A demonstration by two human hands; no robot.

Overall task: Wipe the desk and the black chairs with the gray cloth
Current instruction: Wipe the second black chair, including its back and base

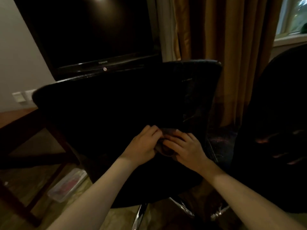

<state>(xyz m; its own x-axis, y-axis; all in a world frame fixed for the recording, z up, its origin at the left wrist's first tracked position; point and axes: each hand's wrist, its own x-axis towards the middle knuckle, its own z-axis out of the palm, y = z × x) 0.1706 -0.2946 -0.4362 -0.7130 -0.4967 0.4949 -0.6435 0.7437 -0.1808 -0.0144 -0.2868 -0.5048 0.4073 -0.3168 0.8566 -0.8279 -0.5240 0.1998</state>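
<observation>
Gray cloth (166, 147) sits bunched between the two grips, low on the front of the nearer black chair (116, 100) in the middle of the view. At the far left a wooden counter (15, 117) on dark legs stands against a pale wall with a white outlet plate (21, 96). A clear plastic box (68, 185) lies on the floor under it. Behind the chair a dark television screen (93, 30) rises, with a glare spot at its top edge. The left grip (144, 145) is closed on the cloth, its fingers curled over the cloth's left edge. The right grip (186, 148) lies over the cloth's right part with fingers stretched and slightly spread, pressing it flat to the chair rather than clasping it. The two grips touch at the thumbs, and little of the cloth shows between them. Below, shiny chrome legs (141, 213) of the chair's base catch the light. Brown curtains (224, 39) hang behind the chair's right corner. A second black chair (274, 130) stands just beside the first at the right edge, below a bright window (294, 17).
</observation>
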